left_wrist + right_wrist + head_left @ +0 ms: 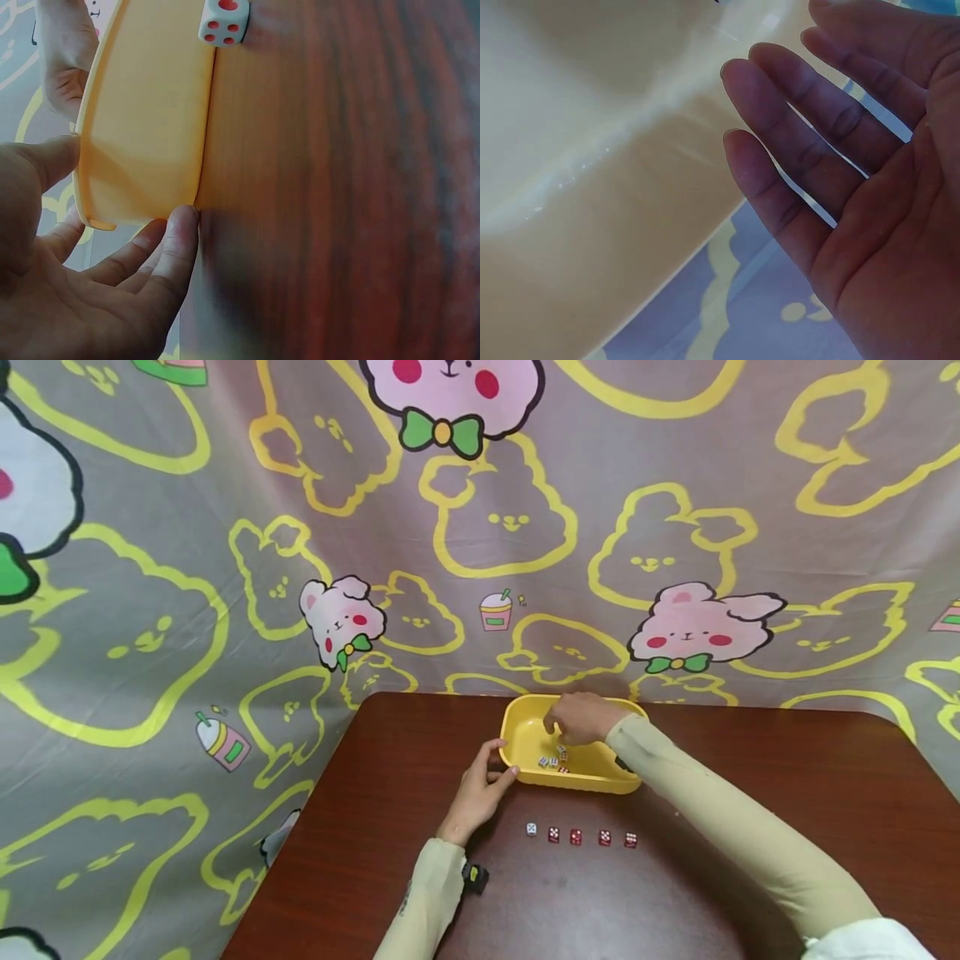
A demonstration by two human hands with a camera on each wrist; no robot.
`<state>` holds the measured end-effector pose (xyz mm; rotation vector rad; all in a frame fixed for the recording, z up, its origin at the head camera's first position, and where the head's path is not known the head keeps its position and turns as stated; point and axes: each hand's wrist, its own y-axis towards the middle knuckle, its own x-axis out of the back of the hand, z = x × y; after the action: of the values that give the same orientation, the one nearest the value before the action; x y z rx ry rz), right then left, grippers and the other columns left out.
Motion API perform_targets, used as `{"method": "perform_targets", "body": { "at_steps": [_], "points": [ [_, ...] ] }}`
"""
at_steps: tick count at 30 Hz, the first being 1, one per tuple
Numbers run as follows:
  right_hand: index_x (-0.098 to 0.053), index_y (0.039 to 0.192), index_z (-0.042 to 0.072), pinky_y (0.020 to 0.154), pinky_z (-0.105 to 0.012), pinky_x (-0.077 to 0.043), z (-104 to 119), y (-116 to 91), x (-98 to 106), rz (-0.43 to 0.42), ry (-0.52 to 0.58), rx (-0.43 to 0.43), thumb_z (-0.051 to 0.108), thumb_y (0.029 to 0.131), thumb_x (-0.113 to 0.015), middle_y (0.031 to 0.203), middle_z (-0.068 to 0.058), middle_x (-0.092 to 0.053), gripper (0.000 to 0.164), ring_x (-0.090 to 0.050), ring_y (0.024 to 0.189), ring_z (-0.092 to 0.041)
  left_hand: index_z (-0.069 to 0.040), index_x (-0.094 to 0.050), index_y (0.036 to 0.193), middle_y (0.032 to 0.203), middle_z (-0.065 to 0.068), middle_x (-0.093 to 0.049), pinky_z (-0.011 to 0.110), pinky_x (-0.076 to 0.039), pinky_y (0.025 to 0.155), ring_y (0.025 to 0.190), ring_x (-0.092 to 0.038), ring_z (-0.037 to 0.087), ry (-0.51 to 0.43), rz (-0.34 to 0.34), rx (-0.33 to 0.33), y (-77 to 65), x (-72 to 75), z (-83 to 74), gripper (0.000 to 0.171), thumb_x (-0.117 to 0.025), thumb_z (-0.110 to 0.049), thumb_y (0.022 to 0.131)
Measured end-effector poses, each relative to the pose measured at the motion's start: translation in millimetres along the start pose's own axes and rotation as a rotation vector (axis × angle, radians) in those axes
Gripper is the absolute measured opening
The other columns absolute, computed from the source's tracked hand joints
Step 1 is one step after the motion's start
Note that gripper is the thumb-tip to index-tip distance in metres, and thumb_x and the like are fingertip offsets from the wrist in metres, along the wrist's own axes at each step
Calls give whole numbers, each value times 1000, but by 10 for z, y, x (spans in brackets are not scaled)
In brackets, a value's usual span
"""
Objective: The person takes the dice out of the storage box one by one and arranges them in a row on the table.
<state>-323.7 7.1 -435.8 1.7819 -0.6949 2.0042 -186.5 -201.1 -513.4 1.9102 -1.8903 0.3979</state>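
Observation:
A yellow plastic box (573, 782) stands at the back of the table with several white dice (553, 762) and a red die (563, 770) in it. My left hand (477, 789) holds the box's left end, thumb at the rim and fingertips low against the outer wall, as the left wrist view shows. Over the box hovers my right hand (588, 717); its fingers (802, 142) are loosely bent and nothing shows in them. A white die (531, 829) and several red dice (576, 837) form a row in front of the box.
The brown table (420, 735) meets a patterned cloth (525, 635) along its back edge, close behind the box. My right forearm (720, 802) crosses over the box's right end and hides part of it.

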Motion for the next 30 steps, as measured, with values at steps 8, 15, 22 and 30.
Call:
{"method": "perform_targets", "body": {
  "at_steps": [8,15,22,30],
  "points": [
    [-75,99,19,73,-37,-53,5,34,-74,20,1,-13,18,81,-75,85,4,-69,19,-56,71,-13,-20,-42,140,121,11,-60,30,-54,80,94,-69,20,8,-5,1,6,1,-5,49,-61,-32,95],
    [-75,99,20,79,-36,-54,6,51,-116,65,-8,-25,18,81,-73,95,2,-73,18,-60,78,-12,-20,-42,140,122,12,-60,31,-54,81,94,-68,20,6,-6,-3,10,-2,6,50,-62,-33,95],
    [-75,96,20,71,-31,-51,10,70,-159,68,-5,-17,17,78,-74,92,2,-72,18,-57,73,-11,-21,-43,139,121,11,-60,31,-54,80,94,-68,19,-1,-7,8,8,-3,0,49,-62,-32,95],
    [-74,91,22,65,-28,-48,-3,112,-196,82,14,-38,17,78,-74,90,4,-69,15,-55,72,-12,-21,-43,139,120,10,-60,30,-54,79,93,-67,18,2,-3,14,21,6,-13,48,-61,-32,95]
  ]
}}
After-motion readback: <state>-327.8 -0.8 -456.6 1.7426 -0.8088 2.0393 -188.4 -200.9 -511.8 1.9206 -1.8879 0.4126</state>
